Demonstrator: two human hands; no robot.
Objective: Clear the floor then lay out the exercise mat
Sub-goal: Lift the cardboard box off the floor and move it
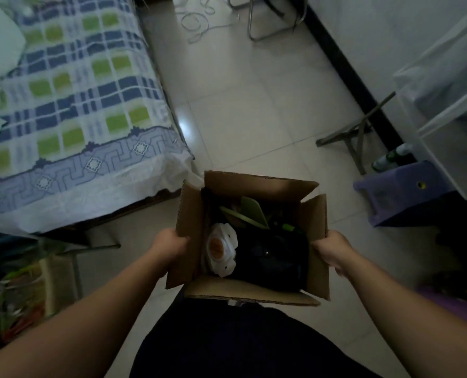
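Observation:
An open cardboard box point(257, 186) is held up in front of my body, above the tiled floor point(254, 105). My left hand point(169, 249) grips its left flap and side, and my right hand point(333, 251) grips its right side. Inside lie a white round item with an orange centre point(221, 249), a green flat piece point(251, 214) and dark things that I cannot make out. No exercise mat is in view, except perhaps a purple surface point(456, 304) at the lower right, which is too dim to identify.
A bed with a blue and green checked sheet point(76, 105) fills the left. A purple plastic stool point(401, 192) and a white cabinet point(445, 118) stand at the right, with a metal frame point(355, 137) by the wall. White cables point(197, 23) lie at the far floor. Bags point(22, 282) sit at lower left.

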